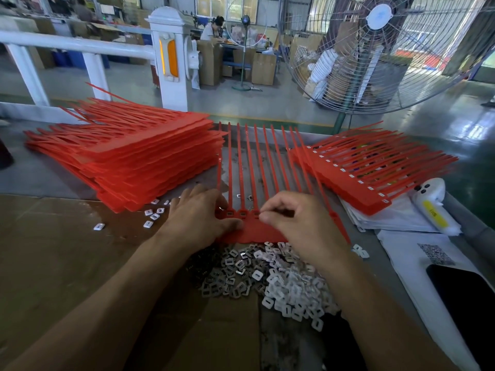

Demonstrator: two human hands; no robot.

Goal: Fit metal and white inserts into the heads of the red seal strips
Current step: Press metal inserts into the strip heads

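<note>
At the centre of the bench, a red seal strip comb (257, 231) lies flat, tails pointing to 12 o'clock. The left hand (198, 215) presses its heads with straight fingers. The right hand (297, 218) has its fingers curled, pinching at a head; the pinched piece cannot be made out. Loose metal inserts (230, 277) and white inserts (292, 290) are heaped at 6 o'clock. Stacked strips (128, 156) lie at 10 o'clock.

A tall stack of red plastic seal strips (128, 162) blocked the left side. A smaller red stack with white bits (369, 170) blocked the right. Between them lay one flat red comb of strips (251, 162). A heap of little metal and white squares (270, 277) filled the near edge. Bare brown cardboard (61, 250) lay open on the left.
</note>
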